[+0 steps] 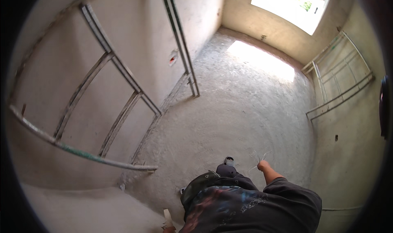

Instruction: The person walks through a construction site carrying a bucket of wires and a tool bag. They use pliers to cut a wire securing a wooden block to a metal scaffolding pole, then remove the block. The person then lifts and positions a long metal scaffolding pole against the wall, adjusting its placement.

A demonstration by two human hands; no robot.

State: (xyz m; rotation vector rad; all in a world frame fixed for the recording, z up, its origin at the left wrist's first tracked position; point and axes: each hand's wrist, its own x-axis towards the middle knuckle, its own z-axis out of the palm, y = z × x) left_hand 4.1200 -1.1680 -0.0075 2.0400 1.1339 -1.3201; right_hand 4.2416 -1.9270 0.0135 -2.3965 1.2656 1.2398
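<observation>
Rough grey concrete floor (213,118) lies below; fingers of the right hand (263,166) clasp thin silvery wires (258,155) splaying toward the floor's far edge; the partly cropped left hand (169,230) holds a pale flat strip (167,217), pointing likewise.

There are 2 hands: 1 right hand (263,165) at 4 o'clock with 1 bundle of thin wires (259,156), 1 left hand (169,229) at 6 with 1 pale strip (167,216). Metal frames (124,71) number 2, at 9 and between 2 and 3 o'clock; 1 window opening (292,5) sits at 1.
</observation>
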